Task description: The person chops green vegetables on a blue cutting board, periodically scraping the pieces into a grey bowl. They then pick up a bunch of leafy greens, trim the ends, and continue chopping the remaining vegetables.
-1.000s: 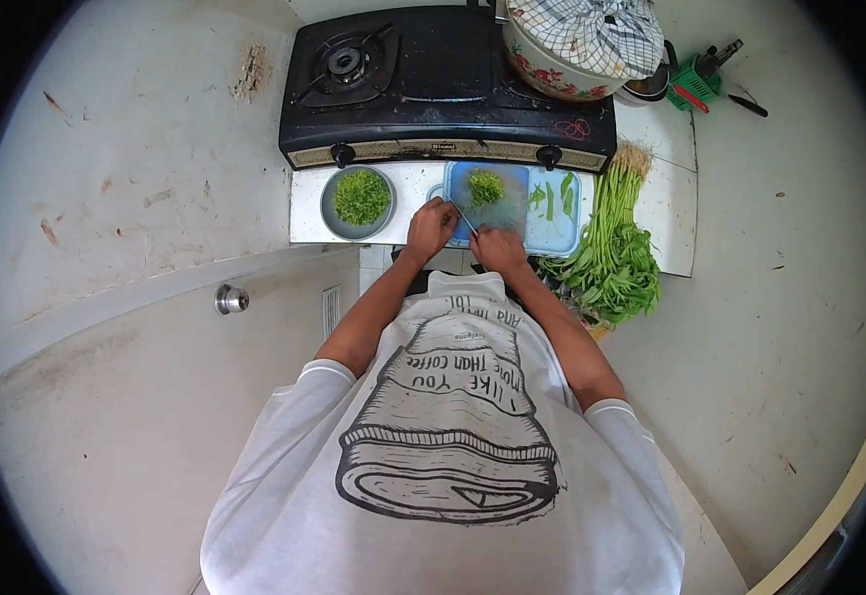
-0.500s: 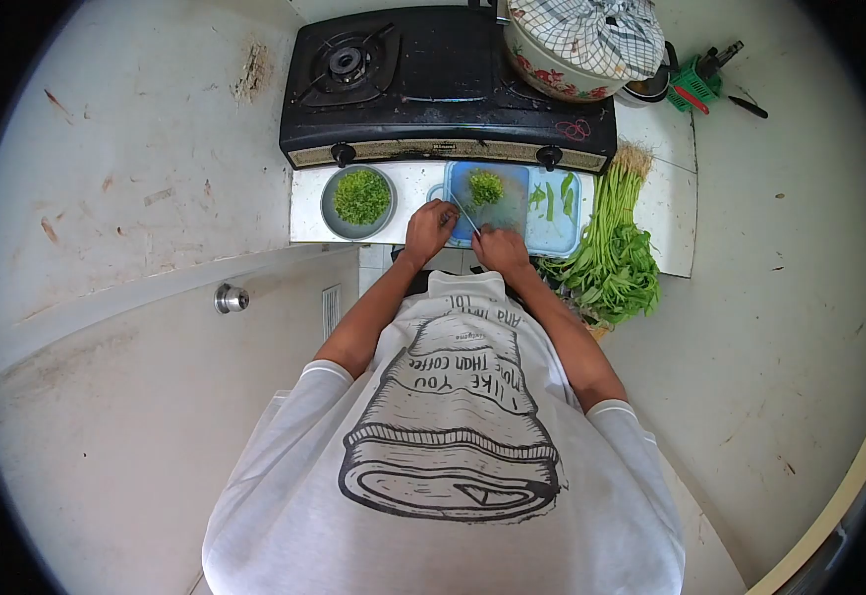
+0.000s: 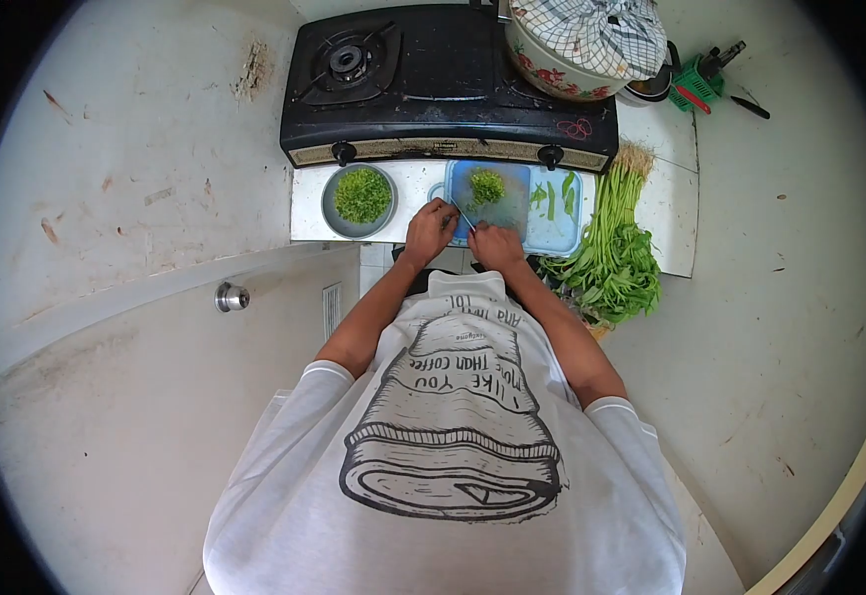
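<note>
My right hand (image 3: 497, 246) is closed round the handle of a knife (image 3: 462, 215), whose thin blade points up and left over the blue cutting board (image 3: 517, 183). My left hand (image 3: 432, 232) is at the board's left edge near the blade, its fingers curled together; what they hold, if anything, is too small to make out. Chopped greens (image 3: 486, 185) lie in a small heap on the board, above the blade. In the blue tray (image 3: 559, 236) under the board, several green pieces (image 3: 552, 201) lie at the right.
A grey bowl (image 3: 390, 213) of chopped greens stands left of the board. Behind is a black gas stove (image 3: 443, 119) with a cloth-covered pot (image 3: 572, 74). A bunch of long-stemmed greens (image 3: 616, 238) lies at the right. A green basket (image 3: 695, 84) holds utensils.
My right hand has shifted slightly left and up with the knife. My left hand stays at nearly the same place.
</note>
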A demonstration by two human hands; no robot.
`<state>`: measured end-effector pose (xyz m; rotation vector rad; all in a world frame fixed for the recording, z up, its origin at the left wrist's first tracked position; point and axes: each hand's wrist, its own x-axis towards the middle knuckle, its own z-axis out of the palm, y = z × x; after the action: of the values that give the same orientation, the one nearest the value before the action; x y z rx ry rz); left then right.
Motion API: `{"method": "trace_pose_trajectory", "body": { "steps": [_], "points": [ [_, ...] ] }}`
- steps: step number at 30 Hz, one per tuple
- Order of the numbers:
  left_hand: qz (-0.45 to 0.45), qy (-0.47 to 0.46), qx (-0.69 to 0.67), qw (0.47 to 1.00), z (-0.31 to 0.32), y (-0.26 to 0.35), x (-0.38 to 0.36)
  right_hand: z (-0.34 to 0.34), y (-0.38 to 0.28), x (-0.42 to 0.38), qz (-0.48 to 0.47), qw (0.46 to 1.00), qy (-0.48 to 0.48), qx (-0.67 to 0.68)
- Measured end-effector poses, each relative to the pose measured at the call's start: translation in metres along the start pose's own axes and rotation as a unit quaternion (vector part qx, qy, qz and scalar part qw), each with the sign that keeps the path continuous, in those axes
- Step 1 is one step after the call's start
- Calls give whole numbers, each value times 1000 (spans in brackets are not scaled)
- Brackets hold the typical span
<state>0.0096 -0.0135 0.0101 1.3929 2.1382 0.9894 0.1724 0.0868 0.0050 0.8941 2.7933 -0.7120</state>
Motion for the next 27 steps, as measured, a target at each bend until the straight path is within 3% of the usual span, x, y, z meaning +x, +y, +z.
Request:
{"method": "trace_pose_trajectory", "body": {
  "steps": [9,27],
  "points": [
    [-26,11,-13,1000,1,-1,4,-5,3,-7,18,1000,4,22],
    [8,11,6,1000,-3,0,-5,-4,-3,-3,14,1000,-11,10]
  ]
}}
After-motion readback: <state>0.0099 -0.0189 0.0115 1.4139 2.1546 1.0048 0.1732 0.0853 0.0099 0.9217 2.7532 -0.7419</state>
